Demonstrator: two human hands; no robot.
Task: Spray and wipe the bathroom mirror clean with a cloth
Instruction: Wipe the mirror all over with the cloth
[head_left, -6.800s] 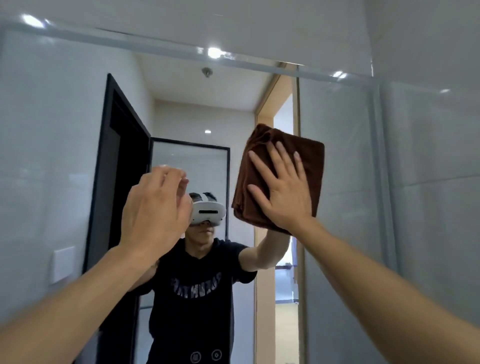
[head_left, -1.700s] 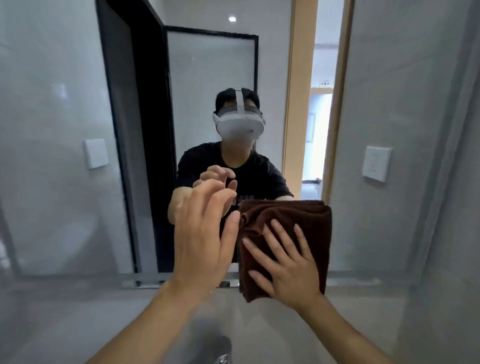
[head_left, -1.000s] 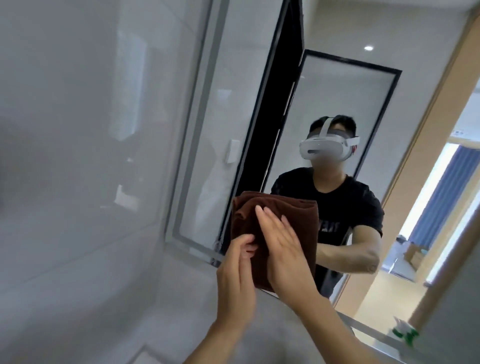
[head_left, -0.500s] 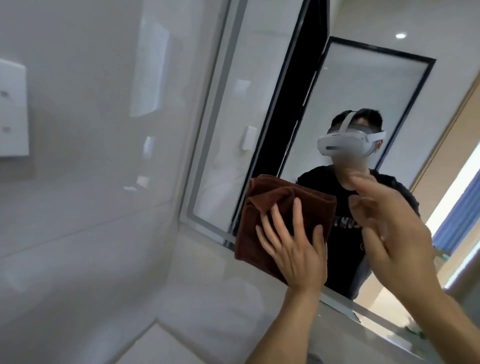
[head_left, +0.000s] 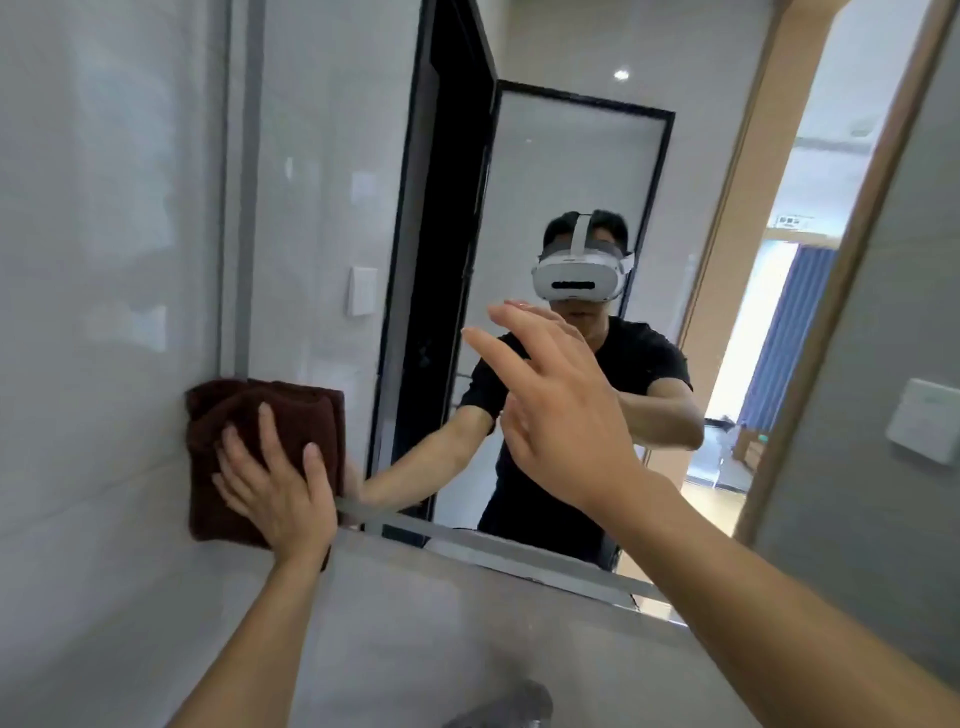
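Head view: glossy pale grey wall tiles (head_left: 104, 260) fill the left side and the strip below the mirror (head_left: 571, 156), which has a thin silvery frame (head_left: 519, 558) and appears tilted in this shot. A white switch plate (head_left: 924, 421) sits on the wall to the right of the mirror.

The glass reflects a black-framed door, a wooden doorway with blue curtains beyond it, and the person in a black T-shirt wearing a white headset (head_left: 576, 278).

The brown cloth (head_left: 291, 415), folded into a thick pad, lies at the mirror's lower left corner, overlapping the frame and the tile beside it. The left hand (head_left: 275, 488) presses flat on it with fingers straight and spread.

The right hand (head_left: 561, 415) is raised in front of the glass, fingers extended and apart, holding nothing; it covers part of the reflected torso. A blurred dark grey shape (head_left: 514, 701) shows at the bottom edge; I cannot tell what it is.
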